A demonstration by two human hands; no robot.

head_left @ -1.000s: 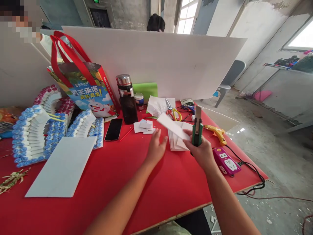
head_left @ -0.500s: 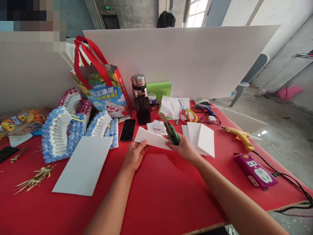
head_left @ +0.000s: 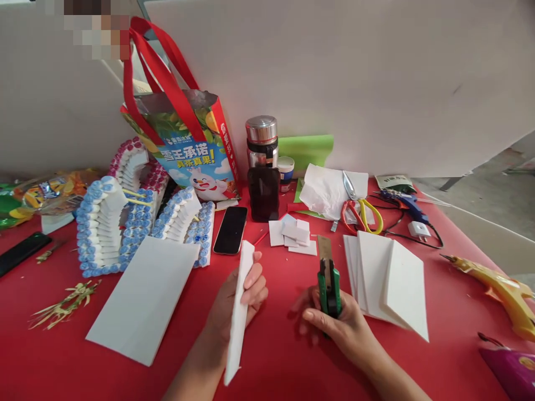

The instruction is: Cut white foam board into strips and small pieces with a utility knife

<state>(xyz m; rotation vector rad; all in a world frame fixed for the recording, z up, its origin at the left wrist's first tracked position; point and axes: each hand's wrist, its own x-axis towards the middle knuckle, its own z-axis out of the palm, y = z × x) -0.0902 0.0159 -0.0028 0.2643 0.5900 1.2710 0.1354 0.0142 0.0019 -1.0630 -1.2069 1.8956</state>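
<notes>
My left hand (head_left: pixel 251 287) grips a narrow strip of white foam board (head_left: pixel 239 328), turned so its edge faces me. In my right hand (head_left: pixel 334 317) is a green utility knife (head_left: pixel 329 278), its wide blade out and pointing away from me. The two hands are apart above the red table (head_left: pixel 276 356). Small white board pieces (head_left: pixel 295 233) lie beyond them. To the right of my right hand is a stack of white foam boards (head_left: pixel 387 275); left of my left hand lies a larger white board (head_left: pixel 144 298).
Blue-flowered white models (head_left: pixel 102 228), a phone (head_left: pixel 230 229) and a printed bag (head_left: pixel 192 150) stand or lie at the left. A steel flask (head_left: pixel 262 136) is at the back. Scissors (head_left: pixel 360 209), a yellow glue gun (head_left: pixel 497 284) and a purple power strip (head_left: pixel 512 367) are at the right.
My hands have drawn apart and nearer to me. The foam board strip has turned from lying broadside to edge-on, and the knife now points straight ahead. The view has tilted down.
</notes>
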